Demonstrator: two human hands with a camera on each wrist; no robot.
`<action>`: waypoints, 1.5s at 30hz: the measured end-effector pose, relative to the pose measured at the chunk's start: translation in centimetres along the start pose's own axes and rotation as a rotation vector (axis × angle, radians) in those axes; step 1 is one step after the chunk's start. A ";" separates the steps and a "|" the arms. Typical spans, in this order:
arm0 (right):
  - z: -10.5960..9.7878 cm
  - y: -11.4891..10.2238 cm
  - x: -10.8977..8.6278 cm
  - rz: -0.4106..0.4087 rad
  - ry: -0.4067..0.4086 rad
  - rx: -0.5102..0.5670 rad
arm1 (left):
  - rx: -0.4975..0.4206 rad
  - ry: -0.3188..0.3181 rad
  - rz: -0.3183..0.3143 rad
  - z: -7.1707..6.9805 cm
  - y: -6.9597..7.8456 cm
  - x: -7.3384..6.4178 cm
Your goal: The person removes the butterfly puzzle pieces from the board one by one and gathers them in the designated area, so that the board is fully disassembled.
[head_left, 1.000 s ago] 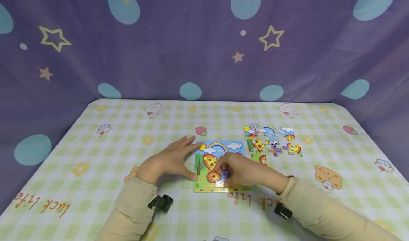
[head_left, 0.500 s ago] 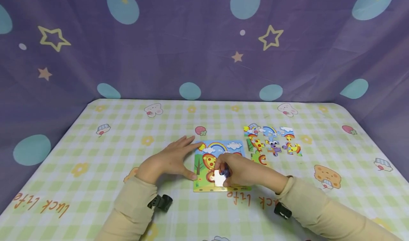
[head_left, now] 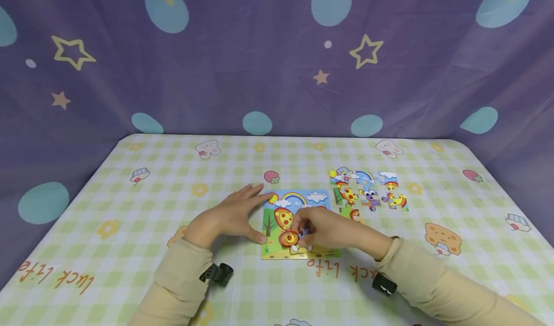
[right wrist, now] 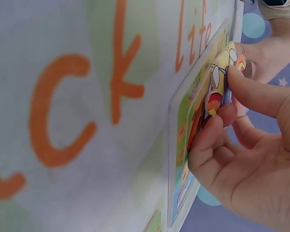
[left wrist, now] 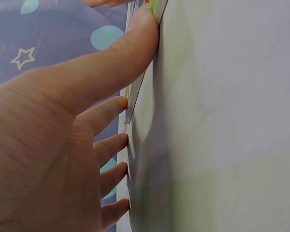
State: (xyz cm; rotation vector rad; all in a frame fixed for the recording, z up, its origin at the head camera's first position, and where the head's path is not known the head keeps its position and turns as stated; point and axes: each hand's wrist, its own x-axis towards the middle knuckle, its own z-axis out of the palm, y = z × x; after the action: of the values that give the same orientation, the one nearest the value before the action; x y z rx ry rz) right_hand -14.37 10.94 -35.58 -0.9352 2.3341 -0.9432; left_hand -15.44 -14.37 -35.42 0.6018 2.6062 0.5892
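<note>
A picture puzzle board [head_left: 269,211] with a butterfly, tree and rainbow lies flat on the table. My left hand [head_left: 231,218] spreads along its left side, thumb and index finger touching the edge. In the left wrist view the thumb [left wrist: 116,58] presses on the board's rim and the other fingers reach past it, fairly straight. Over the lower middle of the board, my right hand [head_left: 326,230] pinches a puzzle piece [right wrist: 218,79] between thumb and fingers. The piece is tilted over the board and shows yellow, white and red print. Its underside contact is partly hidden by the fingers.
Several loose puzzle pieces [head_left: 370,200] lie in rough rows to the right behind the board, one of them [head_left: 349,214] partly behind the right hand. A checked cloth [head_left: 143,210] covers the table. A purple curtain [head_left: 242,66] hangs behind it.
The pinched piece has tilted in the right hand: half a second ago its face glared white, and now its print shows. Both hands have otherwise barely moved.
</note>
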 end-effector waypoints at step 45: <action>-7.0 5.0 -7.1 0.128 0.182 0.026 | -0.002 0.008 -0.001 0.1 0.0 0.1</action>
State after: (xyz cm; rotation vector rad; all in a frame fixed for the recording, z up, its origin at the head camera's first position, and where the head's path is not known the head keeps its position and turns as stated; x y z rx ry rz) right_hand -16.04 21.81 -33.55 -0.7065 2.4923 -1.0420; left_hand -15.47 -14.29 -35.57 0.5990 2.6132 0.5954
